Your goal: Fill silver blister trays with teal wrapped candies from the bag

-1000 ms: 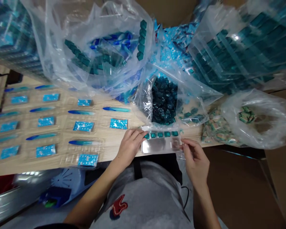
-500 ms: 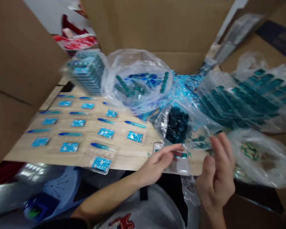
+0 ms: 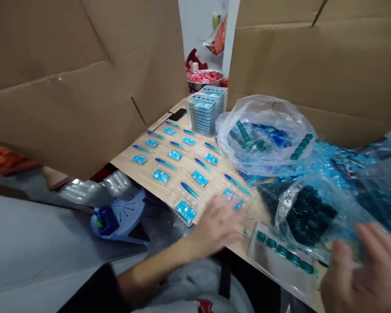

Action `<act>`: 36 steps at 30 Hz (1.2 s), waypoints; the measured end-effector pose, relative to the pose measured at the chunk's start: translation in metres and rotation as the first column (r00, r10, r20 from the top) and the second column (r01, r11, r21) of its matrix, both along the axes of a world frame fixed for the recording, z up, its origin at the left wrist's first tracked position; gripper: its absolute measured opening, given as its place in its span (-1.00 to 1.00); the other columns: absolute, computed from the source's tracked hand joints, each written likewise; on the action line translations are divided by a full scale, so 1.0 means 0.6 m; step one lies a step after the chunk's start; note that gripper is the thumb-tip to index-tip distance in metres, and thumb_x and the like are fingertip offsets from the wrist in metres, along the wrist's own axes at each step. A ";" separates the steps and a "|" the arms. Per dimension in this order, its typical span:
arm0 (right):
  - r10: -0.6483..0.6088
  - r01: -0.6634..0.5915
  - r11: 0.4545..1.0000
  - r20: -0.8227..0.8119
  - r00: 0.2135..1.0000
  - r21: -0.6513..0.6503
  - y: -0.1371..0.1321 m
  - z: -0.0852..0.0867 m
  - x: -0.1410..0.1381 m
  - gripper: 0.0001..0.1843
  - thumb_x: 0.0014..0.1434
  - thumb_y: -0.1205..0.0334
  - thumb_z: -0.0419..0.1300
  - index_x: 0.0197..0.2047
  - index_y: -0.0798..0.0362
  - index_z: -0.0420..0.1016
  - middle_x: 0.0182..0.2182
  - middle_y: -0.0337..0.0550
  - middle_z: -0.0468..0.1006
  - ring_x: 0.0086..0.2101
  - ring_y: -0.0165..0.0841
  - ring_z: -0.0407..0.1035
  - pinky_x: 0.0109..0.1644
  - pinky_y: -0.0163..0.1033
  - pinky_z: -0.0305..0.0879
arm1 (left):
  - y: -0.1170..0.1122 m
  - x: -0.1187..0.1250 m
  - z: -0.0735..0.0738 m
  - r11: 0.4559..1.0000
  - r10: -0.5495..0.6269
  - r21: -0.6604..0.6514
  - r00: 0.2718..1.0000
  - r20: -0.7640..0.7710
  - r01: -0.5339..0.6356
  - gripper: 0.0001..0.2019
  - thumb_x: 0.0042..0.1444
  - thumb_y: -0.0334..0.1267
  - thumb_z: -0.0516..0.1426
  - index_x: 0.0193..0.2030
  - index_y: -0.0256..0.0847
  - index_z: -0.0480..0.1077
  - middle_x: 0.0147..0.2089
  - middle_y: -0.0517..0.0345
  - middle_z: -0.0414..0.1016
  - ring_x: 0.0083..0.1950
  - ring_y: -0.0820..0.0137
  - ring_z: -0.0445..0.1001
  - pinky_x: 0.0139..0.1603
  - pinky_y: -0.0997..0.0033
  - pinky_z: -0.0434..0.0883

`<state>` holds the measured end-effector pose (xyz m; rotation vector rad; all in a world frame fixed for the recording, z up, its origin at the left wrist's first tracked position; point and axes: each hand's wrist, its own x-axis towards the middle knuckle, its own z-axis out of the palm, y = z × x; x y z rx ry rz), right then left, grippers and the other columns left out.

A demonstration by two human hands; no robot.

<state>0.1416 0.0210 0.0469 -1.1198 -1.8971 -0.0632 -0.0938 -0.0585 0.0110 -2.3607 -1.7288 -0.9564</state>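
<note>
My left hand (image 3: 219, 226) lies blurred over the near edge of the wooden table (image 3: 130, 163), fingers stretched out flat, holding nothing that I can see. It hovers by the nearest clear trays with blue packets (image 3: 185, 211). My right hand (image 3: 366, 269) is raised at the lower right, fingers spread and empty. Between the hands lies a clear blister tray (image 3: 280, 261) with a row of teal square pieces. Just behind it a clear bag of dark teal pieces (image 3: 309, 213) stands open.
Rows of clear trays with blue packets and blue sticks (image 3: 176, 156) cover the table's left part. A stack of filled trays (image 3: 206, 111) stands at the back, beside a large plastic bag (image 3: 263, 134). Cardboard walls (image 3: 68, 87) surround the table. A blue plastic stool (image 3: 120, 215) sits below.
The view has swung left and up. My left hand has slid left off the blister tray toward the packet trays. My right hand has lifted away and opened.
</note>
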 end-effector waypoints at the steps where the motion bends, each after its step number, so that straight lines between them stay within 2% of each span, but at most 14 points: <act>1: 0.060 -0.060 0.998 0.026 0.998 -0.017 -0.009 -0.011 -0.017 -0.50 0.25 0.29 0.11 0.26 -0.02 0.24 0.14 0.11 0.39 0.13 0.01 0.28 0.16 0.22 0.20 | -0.013 -0.033 -0.032 0.982 0.174 -0.060 0.984 -0.045 -0.177 -0.57 0.27 -0.06 0.02 0.16 -0.27 0.35 0.29 -0.21 0.29 0.37 0.05 0.15 0.31 -0.14 0.15; 3: 0.256 -0.247 0.965 0.110 0.960 -0.091 -0.013 -0.044 -0.056 -0.64 0.27 0.29 0.08 0.13 0.02 0.38 -0.04 0.07 0.52 -0.04 -0.10 0.44 0.02 0.08 0.39 | -0.029 -0.092 -0.079 0.899 0.386 -0.155 0.908 -0.165 -0.410 -0.49 0.20 -0.04 0.11 0.21 -0.29 0.31 0.33 -0.34 0.19 0.37 -0.12 0.10 0.24 -0.26 0.19; 4: 0.347 -0.331 0.936 0.158 0.925 -0.119 -0.009 -0.063 -0.076 -0.69 0.29 0.27 0.06 0.08 0.05 0.41 -0.07 0.08 0.53 -0.06 -0.12 0.46 -0.01 0.05 0.41 | -0.033 -0.113 -0.096 0.866 0.425 -0.184 0.879 -0.216 -0.464 -0.43 0.15 -0.01 0.16 0.23 -0.28 0.30 0.33 -0.36 0.17 0.37 -0.17 0.09 0.24 -0.27 0.18; 6: 0.437 -0.404 0.899 0.278 0.856 -0.169 0.010 -0.105 -0.111 -0.73 0.31 0.25 0.02 -0.03 0.09 0.48 -0.08 0.11 0.55 -0.07 -0.13 0.47 0.02 0.08 0.40 | -0.035 -0.135 -0.121 0.827 0.449 -0.228 0.847 -0.284 -0.514 -0.34 0.09 0.06 0.19 0.26 -0.27 0.27 0.35 -0.37 0.14 0.37 -0.19 0.08 0.25 -0.25 0.18; 9: 0.453 -0.352 0.889 0.450 0.770 -0.293 0.041 -0.155 -0.146 -0.70 0.29 0.32 0.00 -0.05 0.09 0.53 0.00 0.15 0.53 0.02 -0.07 0.42 0.11 0.16 0.32 | -0.031 -0.134 -0.145 0.772 0.515 -0.239 0.799 -0.311 -0.590 -0.36 0.15 0.06 0.13 0.28 -0.28 0.24 0.35 -0.36 0.15 0.36 -0.15 0.12 0.26 -0.20 0.19; 11: 0.476 -0.315 0.873 0.513 0.714 -0.371 0.055 -0.172 -0.154 -0.67 0.26 0.39 0.00 -0.02 0.07 0.52 0.04 0.10 0.53 0.06 -0.10 0.40 0.16 0.15 0.27 | -0.024 -0.127 -0.154 0.712 0.604 -0.219 0.741 -0.295 -0.668 -0.41 0.21 0.03 0.07 0.27 -0.30 0.25 0.33 -0.37 0.17 0.36 -0.13 0.14 0.26 -0.21 0.17; 14: 0.485 -0.281 0.864 0.537 0.690 -0.419 0.063 -0.179 -0.152 -0.64 0.25 0.47 -0.03 -0.04 0.09 0.53 0.03 0.09 0.54 0.06 -0.14 0.40 0.21 0.11 0.23 | -0.009 -0.122 -0.157 0.653 0.685 -0.219 0.689 -0.237 -0.725 -0.43 0.26 0.02 0.00 0.27 -0.33 0.23 0.33 -0.38 0.17 0.38 -0.09 0.10 0.28 -0.23 0.12; 21: 0.425 -0.204 0.882 0.534 0.731 -0.424 0.078 -0.175 -0.136 -0.69 0.28 0.37 -0.01 -0.08 0.13 0.55 -0.01 0.17 0.55 -0.03 -0.06 0.45 0.08 0.14 0.34 | 0.026 -0.116 -0.140 0.694 0.630 -0.313 0.758 -0.171 -0.648 -0.41 0.26 0.01 0.00 0.32 -0.32 0.15 0.37 -0.38 0.07 0.41 -0.07 0.03 0.30 -0.26 0.06; 27: 0.416 -0.155 0.866 0.514 0.750 -0.475 0.056 -0.157 -0.136 -0.68 0.24 0.35 0.05 0.01 0.13 0.50 0.04 0.16 0.51 0.03 -0.05 0.39 0.11 0.11 0.31 | 0.011 -0.105 -0.141 0.701 0.675 -0.264 0.736 -0.055 -0.662 -0.43 0.27 -0.03 0.00 0.30 -0.35 0.15 0.39 -0.42 0.03 0.43 -0.13 -0.07 0.30 -0.34 -0.02; 29: 0.387 -0.124 0.861 0.477 0.789 -0.494 0.048 -0.145 -0.142 -0.66 0.24 0.33 0.06 0.06 0.12 0.47 0.07 0.17 0.47 0.06 -0.04 0.36 0.14 0.12 0.28 | 0.010 -0.110 -0.131 0.741 0.652 -0.224 0.758 0.020 -0.632 -0.47 0.28 -0.06 -0.01 0.31 -0.30 0.14 0.40 -0.35 0.01 0.45 -0.09 -0.15 0.31 -0.35 -0.05; 30: 0.365 -0.100 0.857 0.456 0.812 -0.506 0.048 -0.141 -0.147 -0.65 0.25 0.32 0.05 0.07 0.12 0.45 0.10 0.17 0.45 0.09 -0.04 0.34 0.16 0.12 0.27 | 0.016 -0.113 -0.122 0.782 0.607 -0.218 0.793 0.057 -0.584 -0.50 0.29 -0.09 -0.01 0.29 -0.27 0.15 0.40 -0.31 0.03 0.45 -0.06 -0.14 0.32 -0.33 -0.04; 33: 0.291 -0.008 0.820 0.404 0.867 -0.573 0.060 -0.136 -0.163 -0.61 0.26 0.34 0.03 0.13 0.18 0.39 0.19 0.27 0.33 0.19 0.00 0.22 0.23 0.15 0.16 | 0.070 -0.112 -0.086 0.919 0.303 -0.308 0.940 0.158 -0.245 -0.64 0.32 -0.20 -0.05 0.20 -0.24 0.28 0.30 -0.20 0.26 0.38 0.07 0.11 0.31 -0.17 0.13; 34: 0.268 0.020 0.802 0.390 0.881 -0.597 0.066 -0.138 -0.168 -0.60 0.26 0.35 0.03 0.15 0.21 0.36 0.23 0.32 0.27 0.22 0.03 0.17 0.25 0.18 0.11 | 0.099 -0.106 -0.075 0.920 0.162 -0.384 0.968 0.189 -0.079 -0.67 0.33 -0.25 -0.06 0.17 -0.23 0.31 0.24 -0.16 0.34 0.33 0.12 0.21 0.30 -0.11 0.18; 36: 0.241 0.046 0.777 0.364 0.900 -0.627 0.075 -0.144 -0.177 -0.56 0.22 0.33 0.08 0.17 0.21 0.31 0.27 0.38 0.17 0.27 0.09 0.06 0.26 0.28 0.03 | 0.165 -0.086 -0.059 0.900 0.039 -0.432 0.980 0.196 0.051 -0.70 0.32 -0.32 -0.04 0.10 -0.16 0.38 0.11 -0.01 0.47 0.20 0.23 0.37 0.25 0.08 0.29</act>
